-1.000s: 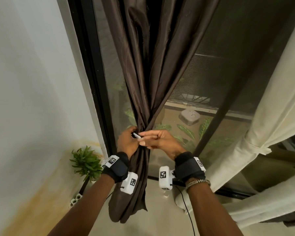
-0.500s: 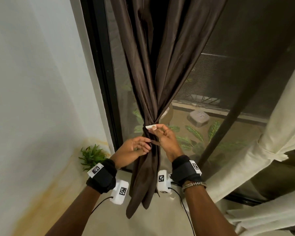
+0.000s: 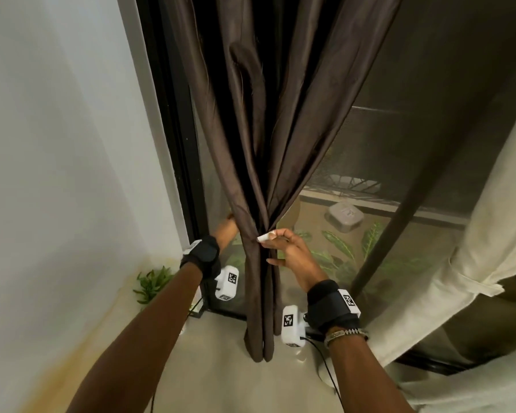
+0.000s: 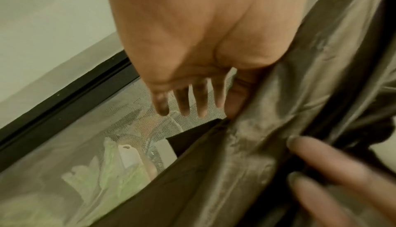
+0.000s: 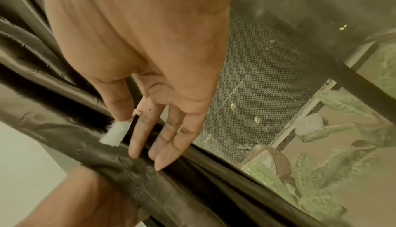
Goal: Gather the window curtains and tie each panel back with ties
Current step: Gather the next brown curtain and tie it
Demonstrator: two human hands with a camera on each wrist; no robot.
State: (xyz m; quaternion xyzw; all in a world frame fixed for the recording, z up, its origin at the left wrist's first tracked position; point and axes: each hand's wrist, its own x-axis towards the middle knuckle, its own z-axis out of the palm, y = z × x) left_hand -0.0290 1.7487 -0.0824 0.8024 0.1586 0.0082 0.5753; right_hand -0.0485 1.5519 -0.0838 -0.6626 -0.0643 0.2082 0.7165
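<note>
My left fingers (image 4: 182,100) are straight and spread, reaching in behind the curtain (image 3: 259,180) at the window's left edge, the forefinger lying along the cloth. From the head view most of my left hand (image 3: 228,229) is hidden behind the gathered folds; only the wrist view shows those fingers loose and gripping nothing, with the mesh screen (image 4: 120,112) behind them. That same view catches my right fingertips blurred at its lower right corner, pressed to the near side of the cloth.

The curtain hangs bunched into a narrow waist just right of the black window frame (image 3: 173,150), its lower end resting on the floor (image 3: 221,377).

My right hand (image 3: 292,257) is at the waist, on the curtain's right edge. Thumb and forefinger pinch the white end of the tie (image 3: 262,238) against the cloth. The right wrist view shows the tie (image 5: 116,133) as a short frayed strip under my thumb tip, while the other three fingers (image 5: 163,142) stretch nearly straight and touch the folds. I cannot tell from any view how far the tie runs round the bundle.

Far right, a cream curtain (image 3: 474,234) hangs tied back.
</note>
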